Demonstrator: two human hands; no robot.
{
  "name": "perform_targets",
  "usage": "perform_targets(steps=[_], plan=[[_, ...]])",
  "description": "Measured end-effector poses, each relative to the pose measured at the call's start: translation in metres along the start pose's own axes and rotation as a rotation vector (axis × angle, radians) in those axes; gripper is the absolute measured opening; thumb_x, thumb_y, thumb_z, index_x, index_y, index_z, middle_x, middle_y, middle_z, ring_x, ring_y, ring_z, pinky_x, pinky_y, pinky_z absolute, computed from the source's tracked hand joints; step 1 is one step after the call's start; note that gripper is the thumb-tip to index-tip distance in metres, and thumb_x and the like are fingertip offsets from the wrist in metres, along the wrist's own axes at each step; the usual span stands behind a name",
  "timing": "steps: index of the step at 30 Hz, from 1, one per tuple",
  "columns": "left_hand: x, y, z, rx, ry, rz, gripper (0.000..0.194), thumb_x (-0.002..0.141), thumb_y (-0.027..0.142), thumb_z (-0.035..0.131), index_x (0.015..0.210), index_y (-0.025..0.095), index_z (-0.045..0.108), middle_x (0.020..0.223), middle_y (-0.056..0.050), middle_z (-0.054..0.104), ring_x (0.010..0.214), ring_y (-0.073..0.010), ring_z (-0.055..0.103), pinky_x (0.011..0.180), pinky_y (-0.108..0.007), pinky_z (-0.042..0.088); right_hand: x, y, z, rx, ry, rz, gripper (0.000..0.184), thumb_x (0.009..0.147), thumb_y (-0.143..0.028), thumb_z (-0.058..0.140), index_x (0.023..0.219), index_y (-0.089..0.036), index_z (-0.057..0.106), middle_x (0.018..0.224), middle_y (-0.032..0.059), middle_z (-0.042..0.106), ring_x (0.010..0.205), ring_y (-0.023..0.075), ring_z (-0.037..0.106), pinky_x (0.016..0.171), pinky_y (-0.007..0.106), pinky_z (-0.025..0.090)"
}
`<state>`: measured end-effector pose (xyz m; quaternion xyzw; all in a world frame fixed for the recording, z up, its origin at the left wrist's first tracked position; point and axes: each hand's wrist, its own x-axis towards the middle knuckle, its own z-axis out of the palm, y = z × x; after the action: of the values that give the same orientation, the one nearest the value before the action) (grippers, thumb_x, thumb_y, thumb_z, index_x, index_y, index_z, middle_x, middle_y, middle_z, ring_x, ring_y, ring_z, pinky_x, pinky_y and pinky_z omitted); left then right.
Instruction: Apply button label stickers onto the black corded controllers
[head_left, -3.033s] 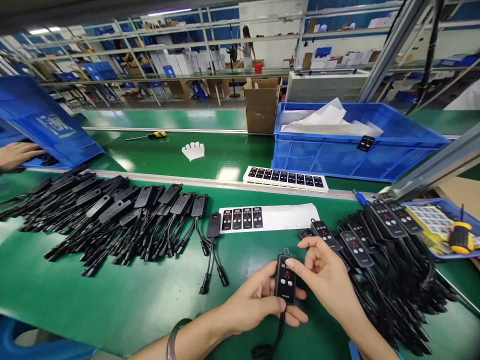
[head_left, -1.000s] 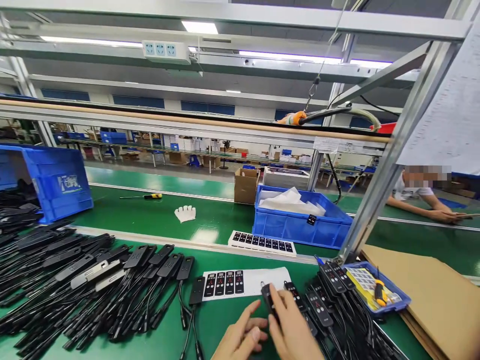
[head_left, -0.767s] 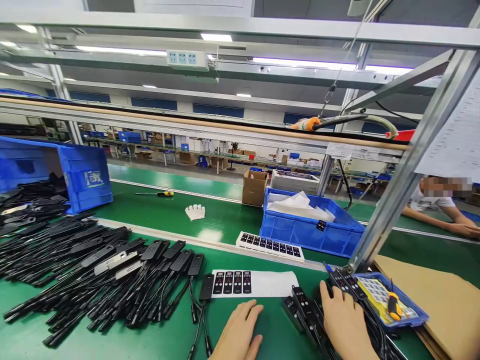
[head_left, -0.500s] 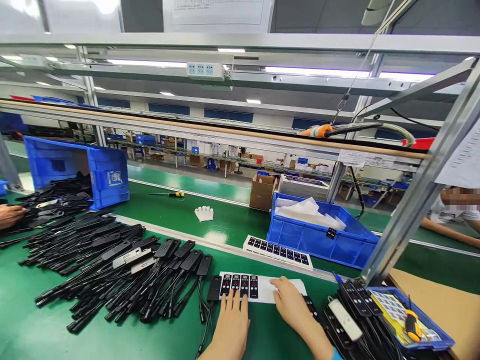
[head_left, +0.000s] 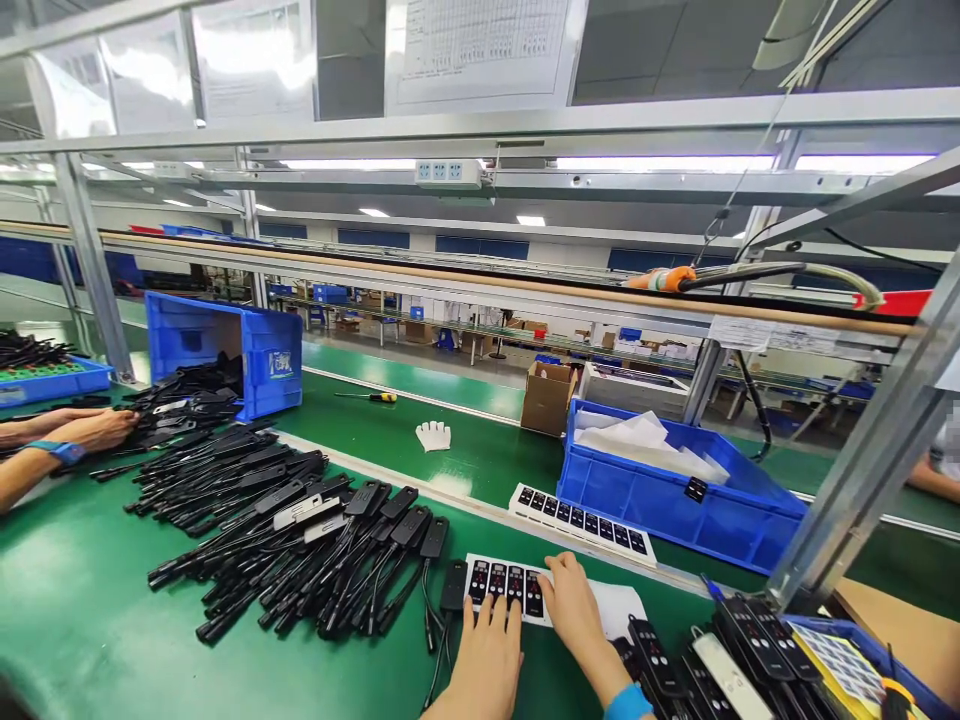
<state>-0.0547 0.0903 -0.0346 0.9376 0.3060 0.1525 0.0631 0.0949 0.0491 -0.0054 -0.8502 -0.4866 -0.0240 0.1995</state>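
Observation:
My left hand [head_left: 486, 655] lies flat on the green bench with its fingers stretched out onto a white backing sheet [head_left: 626, 607] that carries a short row of black stickers [head_left: 505, 583]. My right hand [head_left: 571, 609] rests on the same sheet just right of the stickers, fingertips at the last one; whether it pinches anything I cannot make out. A black controller on a cable [head_left: 453, 587] lies left of the sheet. Finished controllers with stickers [head_left: 697, 662] are piled at my right.
A large heap of black cabled controllers [head_left: 300, 520] covers the bench to the left. A second sticker sheet [head_left: 581, 517], a blue bin of white sheets [head_left: 675, 495], a white glove [head_left: 433, 436] and a cardboard box [head_left: 548, 398] sit beyond. A co-worker's hands [head_left: 90, 432] work at far left.
The controller held earlier now lies in the right pile. Both hands have moved to the sticker sheet. The view has tilted upward and swung left.

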Motion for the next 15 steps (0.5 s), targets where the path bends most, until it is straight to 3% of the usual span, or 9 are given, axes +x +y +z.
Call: perform_targets(steps=[6,15], plan=[[0.003,-0.003,0.01,0.0,0.007,-0.023,0.05,0.078,0.023,0.055,0.128,0.017,0.054,0.126,-0.013,0.058,0.119,-0.0319,0.049,0.102,-0.051,0.037,0.0,-0.004,0.012,-0.015,0.017,-0.014,0.022,0.086,-0.015,0.048,0.099,-0.016,0.066,0.103,0.01,0.061,0.098,0.0249,0.056,0.084,0.031,0.042],[0.006,-0.005,0.017,0.026,-0.028,-0.004,0.05,0.079,0.019,0.051,0.128,0.013,0.054,0.129,-0.017,0.055,0.122,-0.0353,0.047,0.102,-0.055,0.036,0.003,-0.003,0.021,-0.017,0.054,0.073,0.015,0.084,-0.026,0.052,0.086,-0.019,0.065,0.095,0.0095,0.064,0.094,0.0274,0.057,0.075,0.034,0.042]])
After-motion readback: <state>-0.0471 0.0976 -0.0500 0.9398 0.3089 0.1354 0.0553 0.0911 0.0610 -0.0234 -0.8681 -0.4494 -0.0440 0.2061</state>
